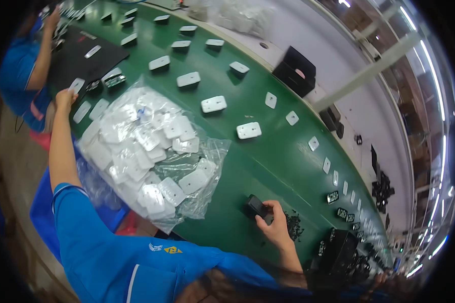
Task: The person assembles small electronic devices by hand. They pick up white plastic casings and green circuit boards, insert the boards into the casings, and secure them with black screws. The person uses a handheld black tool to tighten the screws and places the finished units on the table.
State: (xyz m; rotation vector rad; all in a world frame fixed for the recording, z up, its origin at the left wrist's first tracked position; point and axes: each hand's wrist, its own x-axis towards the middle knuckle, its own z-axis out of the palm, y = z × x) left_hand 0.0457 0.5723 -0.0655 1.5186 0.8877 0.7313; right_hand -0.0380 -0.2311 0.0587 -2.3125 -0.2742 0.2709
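Stretched out to the far left, my left hand (65,97) pinches a white rectangular cover (77,85) by its lower end. Close by lie a green circuit board unit (115,79) and loose white covers (82,112). My right hand (276,226) is closed round a small black rectangular case (256,205) near the table's front edge. Beside that hand is a scattered pile of tiny black parts (294,225). Between my arms, a large clear plastic bag (207,184) lies with its many white covers (145,139) heaped inside.
The green table (227,166) curves away right. Rows of white-topped black units (214,104) stand along it, with single white covers (292,118) farther right. A black box (294,71) sits at the back. A co-worker (20,70) is at the upper left by a black mat (71,55).
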